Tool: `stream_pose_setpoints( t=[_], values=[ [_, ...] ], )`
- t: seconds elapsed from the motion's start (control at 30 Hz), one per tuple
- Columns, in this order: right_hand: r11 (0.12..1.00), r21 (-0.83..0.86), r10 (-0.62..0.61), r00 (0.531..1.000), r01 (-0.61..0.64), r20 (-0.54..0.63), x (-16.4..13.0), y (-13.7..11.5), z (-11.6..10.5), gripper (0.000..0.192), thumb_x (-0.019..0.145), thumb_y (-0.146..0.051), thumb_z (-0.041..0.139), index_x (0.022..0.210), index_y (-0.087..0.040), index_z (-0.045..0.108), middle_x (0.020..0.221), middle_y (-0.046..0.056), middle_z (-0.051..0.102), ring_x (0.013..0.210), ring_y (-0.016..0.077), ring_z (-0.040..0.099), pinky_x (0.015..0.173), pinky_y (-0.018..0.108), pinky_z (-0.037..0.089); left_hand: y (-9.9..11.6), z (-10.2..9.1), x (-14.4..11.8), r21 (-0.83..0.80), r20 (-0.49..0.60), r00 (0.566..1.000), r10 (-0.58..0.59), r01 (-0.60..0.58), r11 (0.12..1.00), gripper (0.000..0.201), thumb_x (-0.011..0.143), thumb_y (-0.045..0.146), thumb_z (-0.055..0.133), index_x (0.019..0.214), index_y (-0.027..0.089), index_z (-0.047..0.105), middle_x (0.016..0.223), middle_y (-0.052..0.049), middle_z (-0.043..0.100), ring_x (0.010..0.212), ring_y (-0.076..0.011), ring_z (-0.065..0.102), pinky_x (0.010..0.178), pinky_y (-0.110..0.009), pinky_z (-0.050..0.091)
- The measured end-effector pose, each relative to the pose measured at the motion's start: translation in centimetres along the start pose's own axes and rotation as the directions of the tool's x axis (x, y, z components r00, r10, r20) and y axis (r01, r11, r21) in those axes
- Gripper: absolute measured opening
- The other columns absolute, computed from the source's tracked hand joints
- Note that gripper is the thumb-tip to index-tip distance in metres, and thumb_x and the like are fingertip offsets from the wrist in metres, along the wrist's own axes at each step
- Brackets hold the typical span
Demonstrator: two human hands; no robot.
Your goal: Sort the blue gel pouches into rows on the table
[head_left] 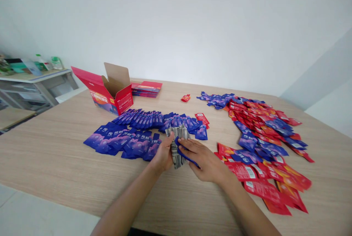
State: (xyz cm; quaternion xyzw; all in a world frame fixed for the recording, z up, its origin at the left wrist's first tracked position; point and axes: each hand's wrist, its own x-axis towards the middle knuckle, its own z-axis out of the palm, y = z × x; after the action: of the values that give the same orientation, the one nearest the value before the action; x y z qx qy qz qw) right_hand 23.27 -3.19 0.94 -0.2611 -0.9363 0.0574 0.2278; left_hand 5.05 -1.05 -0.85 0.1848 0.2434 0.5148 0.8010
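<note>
My left hand [165, 155] is closed around the left side of a stack of pouches [178, 132], whose striped silvery edges face up. From the right, my right hand [203, 159] presses on the same stack, with a blue pouch under its fingers. Just beyond and to the left, blue pouches with purple pictures lie in overlapping rows [145, 119]. More blue pouches [140, 143] are fanned out nearer to me, beside my left hand. A red pouch [202, 119] lies behind the stack.
A red carton [123, 101] stands with its flaps up at the back left, beside flattened red cartons [148, 88]. One small red pouch [185, 98] lies near the back. Red and blue pouches form a loose heap [255, 118] on the right. A side table [35, 76] holds bottles.
</note>
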Motion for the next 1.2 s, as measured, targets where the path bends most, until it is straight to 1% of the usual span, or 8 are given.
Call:
stream_pose_setpoints(
  t=[0.2,0.33,0.47,0.53,0.63,0.77,0.93,1.2],
  values=[
    [0.948,0.319,0.003,0.999,-0.014,0.033,0.0,-0.6,-1.7,0.049,0.088,-0.01,0.054,0.132,-0.025,0.066,0.141,0.011,0.063,0.127,0.0257,0.061,0.108,0.048,0.048,0.5,0.0,0.1,0.033,-0.019,1.0,0.006,-0.005,0.999,0.045,0.089,0.048,0.063,0.113,0.011,0.07,0.099,-0.013,0.077,0.091,-0.0293,0.074,0.081,-0.041,0.06],
    [0.629,0.769,0.165,0.986,-0.118,0.017,-0.8,0.7,-1.8,0.035,0.09,-0.028,0.067,0.124,-0.023,0.073,0.118,0.01,0.076,0.106,0.025,0.072,0.092,0.038,0.055,1.4,-0.4,0.2,-0.015,-0.014,1.0,-0.023,0.023,1.0,0.048,0.094,0.049,0.054,0.121,0.012,0.068,0.104,-0.013,0.077,0.097,-0.0305,0.073,0.09,-0.046,0.057],
    [0.142,0.986,0.676,0.719,0.086,-0.161,-1.3,3.1,-1.0,0.052,0.073,-0.034,0.081,0.124,-0.029,0.071,0.089,0.001,0.078,0.072,0.0179,0.071,0.069,0.031,0.058,0.6,-1.0,0.4,-0.055,0.064,0.987,-0.15,0.153,0.987,0.051,0.093,0.05,0.055,0.125,0.012,0.066,0.108,-0.014,0.077,0.102,-0.0319,0.073,0.099,-0.049,0.051],
    [0.049,0.978,0.791,0.59,0.203,-0.163,-1.3,3.9,-0.9,0.063,0.068,-0.03,0.083,0.128,-0.033,0.067,0.092,-0.001,0.078,0.074,0.0178,0.071,0.075,0.033,0.06,-0.6,-1.3,0.5,-0.043,0.118,0.953,-0.279,0.285,0.957,0.054,0.092,0.052,0.055,0.125,0.011,0.067,0.108,-0.015,0.077,0.103,-0.0328,0.072,0.101,-0.05,0.049],
    [0.004,0.958,0.843,0.514,0.287,-0.157,-0.9,4.5,-1.3,0.069,0.063,-0.022,0.083,0.128,-0.036,0.065,0.095,-0.002,0.077,0.072,0.0167,0.071,0.083,0.036,0.061,-2.6,-1.6,0.7,0.047,0.157,0.879,-0.45,0.448,0.893,0.058,0.089,0.057,0.057,0.119,0.01,0.068,0.105,-0.017,0.077,0.104,-0.0345,0.072,0.101,-0.05,0.049],
    [-0.03,0.954,0.838,0.528,0.298,-0.139,-0.4,4.2,-1.4,0.064,0.066,-0.023,0.081,0.127,-0.034,0.064,0.098,-0.001,0.077,0.083,0.0208,0.074,0.088,0.041,0.06,-4.4,-1.7,1.1,0.274,-0.013,0.881,-0.473,0.458,0.846,0.054,0.081,0.059,0.066,0.106,0.012,0.07,0.095,-0.015,0.077,0.099,-0.0331,0.072,0.095,-0.047,0.052],
    [-0.089,0.959,0.808,0.582,0.269,-0.088,0.2,3.7,-0.1,0.061,0.068,-0.025,0.083,0.125,-0.035,0.063,0.103,-0.001,0.077,0.098,0.0239,0.074,0.095,0.046,0.057,-4.8,-1.7,1.2,0.639,0.019,0.998,-0.054,0.03,0.769,0.044,0.074,0.044,0.081,0.109,0.02,0.07,0.105,-0.007,0.076,0.11,-0.0298,0.067,0.105,-0.045,0.046],
    [-0.121,0.965,0.816,0.577,0.232,-0.037,1.7,1.8,3.0,0.06,0.076,-0.035,0.082,0.13,-0.042,0.056,0.112,-0.003,0.074,0.099,0.0227,0.074,0.088,0.046,0.061,-5.3,-1.5,1.8,0.287,0.122,0.989,-0.078,0.04,0.957,0.031,0.079,0.041,0.077,0.102,0.022,0.073,0.092,-0.007,0.077,0.103,-0.0333,0.071,0.097,-0.047,0.053]
  ],
)
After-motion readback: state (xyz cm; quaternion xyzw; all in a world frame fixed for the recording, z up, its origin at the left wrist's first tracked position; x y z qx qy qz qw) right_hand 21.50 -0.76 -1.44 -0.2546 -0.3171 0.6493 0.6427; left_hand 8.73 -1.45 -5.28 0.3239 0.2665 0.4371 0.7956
